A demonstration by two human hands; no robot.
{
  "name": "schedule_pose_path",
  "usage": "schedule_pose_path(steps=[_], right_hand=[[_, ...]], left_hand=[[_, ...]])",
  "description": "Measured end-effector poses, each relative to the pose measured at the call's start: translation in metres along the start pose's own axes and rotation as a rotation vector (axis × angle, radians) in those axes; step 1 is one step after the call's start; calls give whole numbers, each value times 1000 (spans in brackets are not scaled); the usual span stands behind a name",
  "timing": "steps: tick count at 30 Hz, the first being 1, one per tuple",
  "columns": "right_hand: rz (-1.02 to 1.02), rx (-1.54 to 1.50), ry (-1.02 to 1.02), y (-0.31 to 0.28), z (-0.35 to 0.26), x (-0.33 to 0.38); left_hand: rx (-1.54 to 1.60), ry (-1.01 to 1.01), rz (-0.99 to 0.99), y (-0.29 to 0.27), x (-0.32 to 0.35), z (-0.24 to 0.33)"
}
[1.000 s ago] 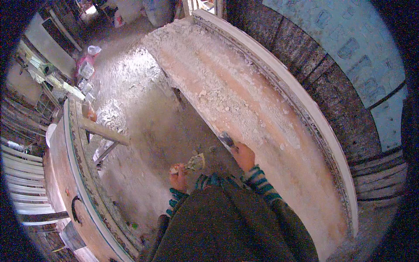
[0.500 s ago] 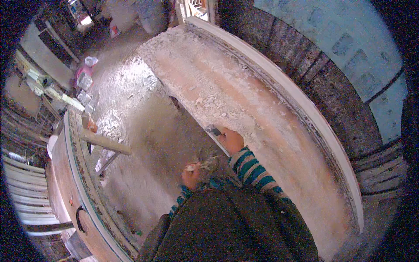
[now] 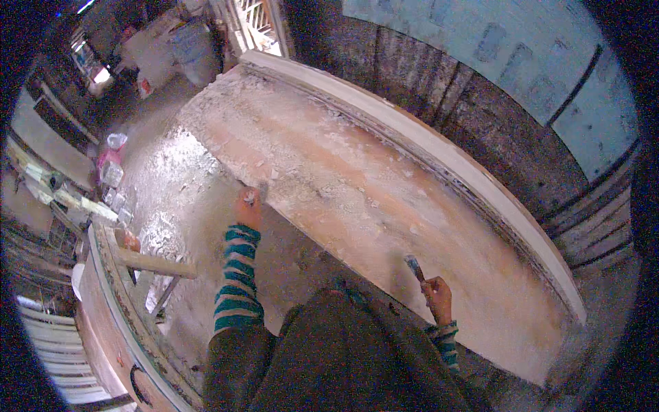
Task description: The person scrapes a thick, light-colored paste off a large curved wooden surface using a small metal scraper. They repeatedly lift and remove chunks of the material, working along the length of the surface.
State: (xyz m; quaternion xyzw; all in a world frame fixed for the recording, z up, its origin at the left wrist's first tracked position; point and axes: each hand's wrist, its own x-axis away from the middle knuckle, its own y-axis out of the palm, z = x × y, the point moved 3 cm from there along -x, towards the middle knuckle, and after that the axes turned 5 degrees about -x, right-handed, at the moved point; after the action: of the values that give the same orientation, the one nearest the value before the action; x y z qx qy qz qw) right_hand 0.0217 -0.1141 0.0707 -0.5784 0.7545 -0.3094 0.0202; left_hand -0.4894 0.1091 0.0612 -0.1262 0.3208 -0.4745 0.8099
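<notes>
A long wooden board (image 3: 322, 175) with a pale, chalky, partly scraped surface stretches from far left to near right. My right hand (image 3: 437, 296) is closed around a short scraper-like tool (image 3: 414, 266) with a narrow shaft and a grey-blue end, held over the near part of the board. At the board's left edge, farther away, my left hand (image 3: 248, 206) has its fingers closed. A small pale bit shows at them, and a blurred brownish shape lies beside them; what it holds is unclear. Loose flakes (image 3: 254, 165) lie on the board near this hand.
A raised pale rim (image 3: 412, 130) runs along the board's far side, before a dark wall. Left stands another curved wooden piece (image 3: 113, 323) with a projecting wooden bar (image 3: 158, 263). The floor (image 3: 161, 158) carries white dust. Bags (image 3: 110, 165) lie at the left.
My left hand has moved forward to the board's edge. My right hand has come back nearer my body, tool still in it. The flakes where it was are mostly gone; the view has shifted.
</notes>
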Motion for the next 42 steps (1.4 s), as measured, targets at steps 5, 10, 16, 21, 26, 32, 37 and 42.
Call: schedule_pose_path(steps=[5,10,16,21,26,32,37,42], right_hand=[[128,-136,-132,-7,18,10],[214,-11,-195,-13,5,0],[180,124,-241,-23,-5,-4],[-62,268,-270,3,-11,-14],[-100,338,-369,46,-32,-29],[-122,401,-333,67,-64,-47],[-92,419,-380,96,-70,-81],[-152,498,-244,55,-76,-64]], left_hand=[[208,54,-518,71,56,88],[485,-97,-1013,164,200,169],[334,-75,-613,133,64,67],[-80,118,-392,71,6,116],[92,261,-60,50,15,132],[518,-196,-83,34,84,103],[281,-236,-192,27,113,107],[324,-265,-318,33,119,92]])
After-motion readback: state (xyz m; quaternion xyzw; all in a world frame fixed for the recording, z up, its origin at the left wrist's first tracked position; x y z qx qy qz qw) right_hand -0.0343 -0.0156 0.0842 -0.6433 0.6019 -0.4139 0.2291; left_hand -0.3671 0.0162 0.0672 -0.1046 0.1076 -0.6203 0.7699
